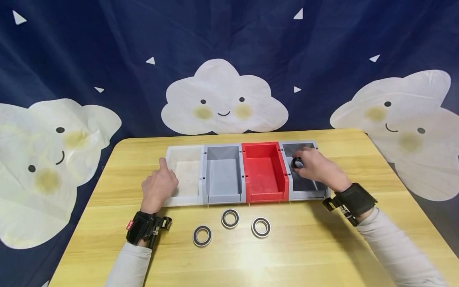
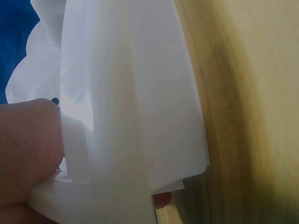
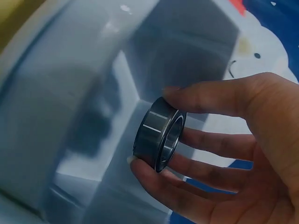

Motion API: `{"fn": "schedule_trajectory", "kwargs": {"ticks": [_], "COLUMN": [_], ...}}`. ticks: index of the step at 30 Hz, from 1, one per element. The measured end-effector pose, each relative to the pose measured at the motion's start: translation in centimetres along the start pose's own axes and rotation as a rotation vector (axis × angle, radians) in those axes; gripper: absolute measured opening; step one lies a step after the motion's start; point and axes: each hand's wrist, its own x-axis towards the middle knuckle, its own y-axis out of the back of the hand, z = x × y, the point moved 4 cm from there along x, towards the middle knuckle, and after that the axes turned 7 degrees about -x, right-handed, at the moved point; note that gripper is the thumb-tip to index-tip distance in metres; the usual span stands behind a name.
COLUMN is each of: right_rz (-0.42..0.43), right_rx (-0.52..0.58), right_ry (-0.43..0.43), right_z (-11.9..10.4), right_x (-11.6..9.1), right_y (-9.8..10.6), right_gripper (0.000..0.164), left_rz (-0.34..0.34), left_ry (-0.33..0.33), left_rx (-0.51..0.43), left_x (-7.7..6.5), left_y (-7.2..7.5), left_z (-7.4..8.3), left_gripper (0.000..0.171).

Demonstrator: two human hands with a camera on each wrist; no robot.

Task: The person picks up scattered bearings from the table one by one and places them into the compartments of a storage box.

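Observation:
My right hand [image 1: 320, 166] pinches a ball bearing [image 3: 150, 135] between thumb and fingertips, over the inside of the dark grey bin [image 1: 309, 195] at the right end of the row. The ring is tilted, its metal outer face and open bore showing in the right wrist view. At the row's left end, my left hand [image 1: 159, 188] grips the side wall of the white bin [image 2: 112, 93]. Its thumb lies over the rim, and one fingertip [image 2: 162, 199] shows beneath the wall; the other fingers are mostly hidden.
Between the end bins stand a light grey bin [image 1: 224, 175] and a red bin [image 1: 264, 175], joined side by side. Three more bearings lie on the wooden table in front: a left one [image 1: 196, 241], a middle one [image 1: 224, 223] and a right one [image 1: 254, 232]. Behind hangs a dark blue curtain [image 1: 136, 24].

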Motion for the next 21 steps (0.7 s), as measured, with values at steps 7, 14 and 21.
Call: {"fn": "schedule_trajectory", "kwargs": {"ticks": [7,14,21], "right_rz": [-0.040,-0.068,-0.048], "right_rx": [0.029,0.026,0.009], "right_ry": [-0.021,-0.046,-0.040], "right_z": [0.5,0.8,0.7], "right_x": [0.5,0.5,0.4], "right_y": [-1.6,-2.6,-2.9], "right_gripper": [0.029,0.026,0.023], "left_rz": [0.007,0.002,0.004], "left_ry": [0.002,0.009,0.001], "left_rx": [0.001,0.001,-0.002], "left_x": [0.1,0.1,0.1], "left_y": [0.0,-0.1,-0.1], "left_z": [-0.1,-0.1,-0.1], "left_gripper": [0.043,0.041,0.042]}}
